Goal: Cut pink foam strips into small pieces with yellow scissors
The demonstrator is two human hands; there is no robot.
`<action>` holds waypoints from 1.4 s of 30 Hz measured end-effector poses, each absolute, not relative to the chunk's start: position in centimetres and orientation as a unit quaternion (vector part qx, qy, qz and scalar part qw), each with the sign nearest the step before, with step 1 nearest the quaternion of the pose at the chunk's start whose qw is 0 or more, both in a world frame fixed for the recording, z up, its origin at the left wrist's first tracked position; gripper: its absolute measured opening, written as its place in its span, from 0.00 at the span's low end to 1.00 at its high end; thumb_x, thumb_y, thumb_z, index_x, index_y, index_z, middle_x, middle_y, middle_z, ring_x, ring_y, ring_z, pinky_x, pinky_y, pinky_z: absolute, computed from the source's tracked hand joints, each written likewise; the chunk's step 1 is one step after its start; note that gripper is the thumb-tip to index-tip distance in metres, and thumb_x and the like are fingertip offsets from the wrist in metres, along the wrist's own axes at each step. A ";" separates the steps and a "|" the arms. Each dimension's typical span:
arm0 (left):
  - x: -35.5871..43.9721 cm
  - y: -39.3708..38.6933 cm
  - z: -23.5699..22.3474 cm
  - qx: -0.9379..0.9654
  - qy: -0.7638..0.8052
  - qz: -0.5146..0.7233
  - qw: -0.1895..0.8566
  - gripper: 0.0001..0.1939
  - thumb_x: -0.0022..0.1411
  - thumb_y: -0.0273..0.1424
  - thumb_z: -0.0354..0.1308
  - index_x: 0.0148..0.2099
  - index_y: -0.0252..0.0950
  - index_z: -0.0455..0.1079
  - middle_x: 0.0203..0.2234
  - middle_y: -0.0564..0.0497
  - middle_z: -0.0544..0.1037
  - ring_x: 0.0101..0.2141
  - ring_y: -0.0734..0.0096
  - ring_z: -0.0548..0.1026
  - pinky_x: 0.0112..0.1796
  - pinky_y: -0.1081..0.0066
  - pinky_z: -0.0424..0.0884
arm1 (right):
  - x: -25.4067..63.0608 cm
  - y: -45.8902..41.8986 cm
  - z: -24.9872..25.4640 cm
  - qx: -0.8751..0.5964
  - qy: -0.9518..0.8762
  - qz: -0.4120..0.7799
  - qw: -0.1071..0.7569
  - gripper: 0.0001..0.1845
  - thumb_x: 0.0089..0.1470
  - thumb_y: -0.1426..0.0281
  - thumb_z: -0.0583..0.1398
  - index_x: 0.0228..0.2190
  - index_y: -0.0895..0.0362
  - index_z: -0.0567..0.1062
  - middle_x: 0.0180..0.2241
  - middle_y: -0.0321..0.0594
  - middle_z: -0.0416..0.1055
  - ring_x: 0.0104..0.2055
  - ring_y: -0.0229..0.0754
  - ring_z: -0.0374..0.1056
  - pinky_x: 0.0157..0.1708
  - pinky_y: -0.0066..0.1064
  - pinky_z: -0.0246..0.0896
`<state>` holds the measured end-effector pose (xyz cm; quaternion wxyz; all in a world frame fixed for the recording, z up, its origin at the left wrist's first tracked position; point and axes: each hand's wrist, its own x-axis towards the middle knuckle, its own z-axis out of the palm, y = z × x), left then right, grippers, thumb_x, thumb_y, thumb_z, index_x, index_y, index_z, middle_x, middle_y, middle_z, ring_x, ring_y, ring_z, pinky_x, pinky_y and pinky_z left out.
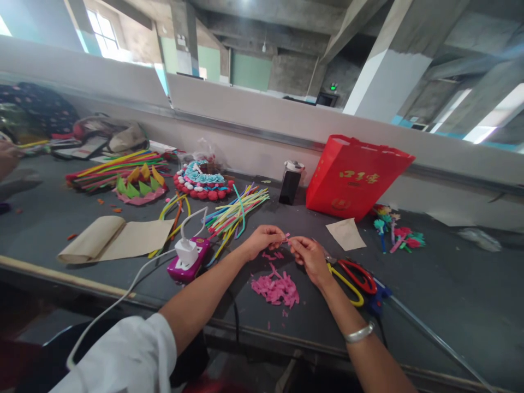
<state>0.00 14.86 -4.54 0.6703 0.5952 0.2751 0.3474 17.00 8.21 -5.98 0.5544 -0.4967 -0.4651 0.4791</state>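
Note:
My left hand (264, 240) and my right hand (309, 256) meet above the dark table, fingertips almost touching. Between them is a small pink strip (287, 237), pinched from both sides by thumb and fingers. Just below the hands lie a few loose pink pieces, and nearer me is a heap of short pink strips (276, 287). Beside my right wrist rest scissors (356, 278) with one red and one yellow handle loop; their blades are partly hidden by my hand. A blue glue gun (380, 295) with a long clear stick lies right of them.
A purple power strip (190, 259) with a white plug and cable sits left. Behind are a brown paper roll (96, 240), colourful pipe cleaners (237, 210), a black bottle (290, 185) and a red bag (356, 177). Flower-like crafts (403, 237) lie right. Another person's hand (8, 158) shows far left.

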 end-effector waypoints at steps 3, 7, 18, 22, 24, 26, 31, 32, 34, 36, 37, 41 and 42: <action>0.0 14.8 -4.6 0.596 0.271 0.346 0.673 0.19 0.48 0.44 0.65 0.31 0.31 0.73 0.16 0.55 0.69 0.18 0.80 0.62 0.22 0.75 0.56 | 16.9 8.3 -6.1 -0.492 -0.461 0.492 0.550 0.18 0.43 0.55 0.66 0.31 0.56 0.77 0.21 0.32 0.66 0.18 0.29 0.55 0.13 0.21 0.45; 0.1 14.8 -4.6 0.601 0.270 0.342 0.671 0.19 0.49 0.44 0.64 0.32 0.31 0.73 0.16 0.56 0.69 0.18 0.80 0.62 0.22 0.75 0.57 | 16.9 8.4 -6.2 -0.488 -0.455 0.498 0.553 0.18 0.44 0.55 0.66 0.30 0.56 0.77 0.21 0.32 0.66 0.19 0.30 0.55 0.13 0.20 0.46; 0.3 14.7 -4.9 0.642 0.292 0.311 0.637 0.21 0.45 0.46 0.66 0.28 0.32 0.69 0.14 0.59 0.67 0.16 0.81 0.60 0.20 0.77 0.56 | 16.8 8.4 -6.6 -0.495 -0.481 0.474 0.547 0.17 0.46 0.56 0.66 0.31 0.56 0.76 0.21 0.31 0.66 0.18 0.28 0.54 0.13 0.19 0.48; 0.4 14.7 -4.8 0.652 0.298 0.305 0.627 0.21 0.45 0.46 0.66 0.27 0.32 0.69 0.13 0.59 0.66 0.16 0.81 0.60 0.20 0.77 0.55 | 16.7 8.4 -6.5 -0.506 -0.494 0.457 0.539 0.17 0.47 0.55 0.64 0.30 0.56 0.75 0.20 0.30 0.64 0.18 0.29 0.53 0.13 0.20 0.48; 0.4 14.6 -4.7 0.656 0.301 0.303 0.623 0.21 0.45 0.47 0.65 0.27 0.32 0.69 0.14 0.59 0.66 0.16 0.81 0.61 0.19 0.77 0.55 | 16.6 8.4 -6.6 -0.517 -0.504 0.442 0.533 0.17 0.47 0.54 0.64 0.29 0.56 0.74 0.19 0.30 0.64 0.17 0.29 0.54 0.12 0.20 0.47; 0.5 14.5 -4.8 0.658 0.306 0.305 0.617 0.21 0.45 0.47 0.65 0.27 0.33 0.69 0.14 0.58 0.66 0.16 0.81 0.61 0.19 0.77 0.55 | 16.7 8.5 -6.7 -0.533 -0.514 0.414 0.529 0.18 0.47 0.53 0.63 0.29 0.56 0.74 0.19 0.30 0.64 0.17 0.30 0.54 0.12 0.21 0.47; 0.6 15.1 -5.5 0.643 0.351 0.357 0.580 0.18 0.49 0.45 0.62 0.27 0.33 0.68 0.14 0.58 0.66 0.17 0.81 0.60 0.20 0.76 0.55 | 17.3 8.9 -6.6 -0.583 -0.555 0.277 0.525 0.20 0.52 0.53 0.58 0.38 0.56 0.76 0.27 0.37 0.71 0.22 0.37 0.63 0.18 0.27 0.55; 0.6 15.4 -5.6 0.636 0.363 0.372 0.570 0.18 0.49 0.44 0.62 0.27 0.33 0.68 0.13 0.59 0.66 0.17 0.81 0.59 0.20 0.76 0.54 | 17.5 9.0 -6.5 -0.588 -0.571 0.245 0.517 0.20 0.51 0.55 0.59 0.40 0.56 0.76 0.30 0.40 0.73 0.27 0.40 0.66 0.23 0.30 0.60; 0.5 15.8 -5.9 0.624 0.386 0.396 0.552 0.17 0.50 0.44 0.61 0.27 0.34 0.67 0.13 0.59 0.65 0.16 0.81 0.58 0.20 0.76 0.54 | 17.8 9.1 -6.3 -0.591 -0.608 0.188 0.495 0.19 0.49 0.59 0.62 0.41 0.55 0.77 0.38 0.43 0.75 0.39 0.46 0.68 0.37 0.36 0.63; 0.4 16.0 -6.0 0.617 0.400 0.410 0.540 0.16 0.50 0.43 0.60 0.26 0.34 0.66 0.13 0.59 0.64 0.16 0.80 0.58 0.20 0.76 0.53 | 17.9 9.0 -6.1 -0.590 -0.642 0.143 0.468 0.16 0.49 0.61 0.63 0.40 0.54 0.79 0.41 0.44 0.75 0.46 0.49 0.66 0.47 0.40 0.58; 0.3 16.0 -6.0 0.616 0.404 0.415 0.535 0.16 0.50 0.43 0.60 0.26 0.34 0.66 0.13 0.59 0.65 0.17 0.80 0.58 0.20 0.76 0.53 | 17.8 8.9 -6.1 -0.588 -0.657 0.126 0.453 0.13 0.51 0.62 0.62 0.38 0.53 0.79 0.41 0.44 0.75 0.46 0.49 0.66 0.49 0.41 0.56; 0.3 16.1 -6.0 0.617 0.409 0.423 0.522 0.16 0.51 0.43 0.60 0.26 0.34 0.66 0.14 0.59 0.65 0.17 0.80 0.58 0.20 0.75 0.53 | 17.4 8.3 -6.0 -0.571 -0.719 0.094 0.385 0.06 0.53 0.65 0.62 0.32 0.51 0.80 0.33 0.39 0.76 0.39 0.46 0.67 0.44 0.37 0.56; 0.3 16.1 -6.0 0.618 0.409 0.424 0.520 0.16 0.51 0.43 0.60 0.26 0.34 0.66 0.14 0.59 0.65 0.17 0.80 0.58 0.20 0.75 0.53 | 17.2 8.2 -6.0 -0.566 -0.733 0.090 0.368 0.05 0.52 0.65 0.63 0.31 0.50 0.80 0.32 0.38 0.76 0.38 0.45 0.67 0.43 0.36 0.56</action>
